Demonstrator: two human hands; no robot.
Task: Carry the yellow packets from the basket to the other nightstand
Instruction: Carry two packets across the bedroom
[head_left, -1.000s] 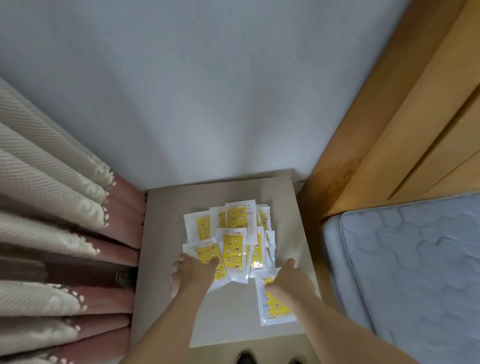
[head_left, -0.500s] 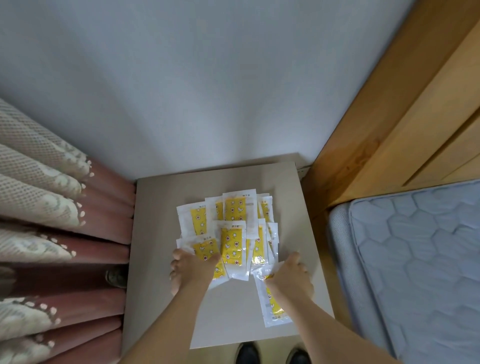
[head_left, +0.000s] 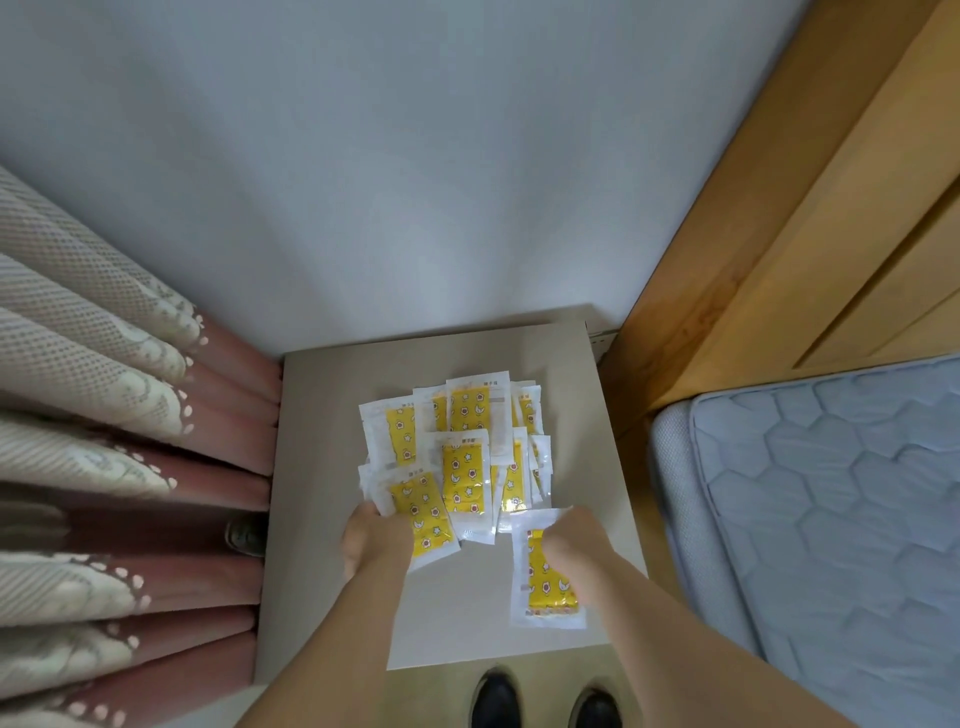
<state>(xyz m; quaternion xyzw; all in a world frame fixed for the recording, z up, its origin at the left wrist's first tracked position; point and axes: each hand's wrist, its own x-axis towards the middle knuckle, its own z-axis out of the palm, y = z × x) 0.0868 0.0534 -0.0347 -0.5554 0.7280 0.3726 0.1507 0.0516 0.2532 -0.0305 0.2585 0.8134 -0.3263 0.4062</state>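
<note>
A heap of yellow packets (head_left: 464, 415) in clear white-edged wrappers lies spread over the back and middle of the beige nightstand (head_left: 322, 467). My left hand (head_left: 375, 540) grips the left edge of the front-left yellow packet (head_left: 423, 512) of the heap. One yellow packet (head_left: 545, 587) lies apart at the front right. My right hand (head_left: 574, 540) is curled over its upper end, and the top edge is crinkled and raised. No basket is in view.
Cream and pink curtains (head_left: 104, 415) hang close on the left of the nightstand. A grey quilted mattress (head_left: 831, 493) and a wooden headboard (head_left: 779, 234) stand on the right. The white wall is right behind. My black shoes (head_left: 496, 699) show at the front edge.
My right hand has curled tighter round the top of the separate packet and lifted its edge. My left hand has stayed at the front-left packet.
</note>
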